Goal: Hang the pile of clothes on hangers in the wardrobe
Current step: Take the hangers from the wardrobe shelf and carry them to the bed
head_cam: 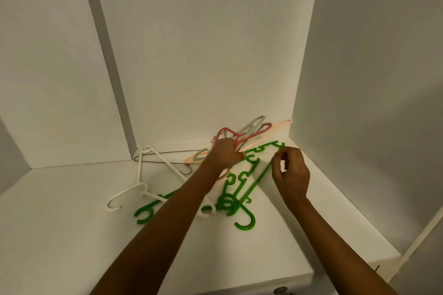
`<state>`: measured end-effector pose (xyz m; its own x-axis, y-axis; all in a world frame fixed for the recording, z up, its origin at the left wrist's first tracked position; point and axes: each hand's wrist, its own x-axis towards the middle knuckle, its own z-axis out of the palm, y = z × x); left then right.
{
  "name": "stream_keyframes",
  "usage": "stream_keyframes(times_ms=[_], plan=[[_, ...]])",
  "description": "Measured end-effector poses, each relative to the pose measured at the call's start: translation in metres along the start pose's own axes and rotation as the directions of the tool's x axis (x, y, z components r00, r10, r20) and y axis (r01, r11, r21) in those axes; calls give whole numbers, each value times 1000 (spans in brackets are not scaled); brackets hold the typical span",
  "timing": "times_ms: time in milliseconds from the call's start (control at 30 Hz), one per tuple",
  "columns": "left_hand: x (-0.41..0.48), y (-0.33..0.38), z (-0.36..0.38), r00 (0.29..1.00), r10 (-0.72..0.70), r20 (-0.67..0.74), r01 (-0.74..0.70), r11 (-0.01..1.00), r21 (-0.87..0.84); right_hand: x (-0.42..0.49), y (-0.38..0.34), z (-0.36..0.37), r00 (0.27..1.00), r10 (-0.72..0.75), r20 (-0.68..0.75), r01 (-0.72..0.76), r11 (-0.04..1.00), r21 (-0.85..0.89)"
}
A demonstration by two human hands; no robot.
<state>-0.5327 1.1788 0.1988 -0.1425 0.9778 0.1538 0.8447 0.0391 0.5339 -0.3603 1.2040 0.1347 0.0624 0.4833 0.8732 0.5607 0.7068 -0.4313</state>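
Left fingers [229,144] grasping red hanger [225,130], right fingers [291,152] beside green hanger [257,178] — grip unclear

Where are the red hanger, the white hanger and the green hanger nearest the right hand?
red hanger [225,129], head view, its top bend.
white hanger [139,170], head view, its long left arm.
green hanger [259,177], head view, its straight bar.

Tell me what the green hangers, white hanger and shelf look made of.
Green hangers: plastic, glossy and slightly translucent, with moulded notches. White hanger: probably plastic, matte, thick moulded bars. Shelf: likely laminated or painted board, smooth, flat white.
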Motion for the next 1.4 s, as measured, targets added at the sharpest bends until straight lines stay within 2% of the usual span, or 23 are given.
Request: stream_keyframes(times_ms=[33,67,100,133,167,200,233,300,367,467,533,567,633,700,733,800,967,1067,1133,1167,1233,1300,1400], plan=[[0,0,-13,1000,1,-22,-2,999,-42,-1,-6,0,973,231,22,-232,968,90],[-1,-1,-25,999,0,-51,-5,995,-96,-2,-7,2,892,434,123,-446,889,100],[-3,-1,-37,997,2,-75,-14,987,-162,-2,-6,8,770,582,262,-600,800,-12],[-4,-1,-46,996,5,-89,-26,971,-237,-2,-4,14,627,670,398,-663,727,-179],[-6,-1,-54,995,11,-95,-40,951,-307,-2,-2,22,504,702,504,-643,694,-323],[-7,-3,-60,995,20,-100,-55,931,-360,-2,-2,29,434,696,572,-576,703,-418],[-9,-3,-64,994,28,-107,-69,914,-399,-2,-2,37,418,677,605,-503,728,-466],[-14,-6,-68,990,38,-136,-98,879,-467,-4,-3,50,431,676,597,-447,735,-510],[-19,-7,-68,983,47,-175,-130,855,-502,-5,-5,55,447,705,551,-508,707,-492],[-24,-10,-67,966,55,-251,-171,867,-468,0,0,54,436,766,473,-789,578,-208],[-25,-12,-66,948,66,-312,-194,896,-400,11,2,48,462,780,423,-856,516,-18],[-24,-14,-65,939,85,-335,-211,908,-361,18,-1,45,516,760,396,-839,541,56],[-22,-18,-62,930,128,-345,-234,930,-284,37,-12,37,672,660,335,-724,681,112],[-19,-22,-57,930,172,-326,-246,948,-201,54,-26,31,803,498,327,-541,839,52],[-17,-24,-55,931,188,-314,-249,954,-169,58,-31,30,827,435,357,-462,887,-11],[-14,-26,-50,936,190,-295,-240,960,-145,60,-38,31,795,418,439,-383,908,-171],[-15,-33,-33,964,136,-230,-171,975,-139,34,-42,42,604,561,566,-440,827,-349],[-15,-36,-27,969,117,-219,-150,978,-145,12,-40,49,514,601,612,-494,791,-362],[-14,-37,-25,974,96,-206,-132,977,-169,1,-39,56,457,640,618,-606,732,-310],[-15,-35,-25,979,71,-192,-112,971,-209,-3,-39,59,466,646,605,-660,709,-250],[-15,-30,-25,988,28,-152,-70,958,-278,-4,-47,61,561,628,540,-714,697,-68],[-11,-24,-25,992,12,-124,-49,953,-298,2,-59,61,655,568,497,-700,704,118],[-10,-7,-29,995,-2,-97,-38,909,-416,11,-83,60,708,443,550,-652,710,266]])
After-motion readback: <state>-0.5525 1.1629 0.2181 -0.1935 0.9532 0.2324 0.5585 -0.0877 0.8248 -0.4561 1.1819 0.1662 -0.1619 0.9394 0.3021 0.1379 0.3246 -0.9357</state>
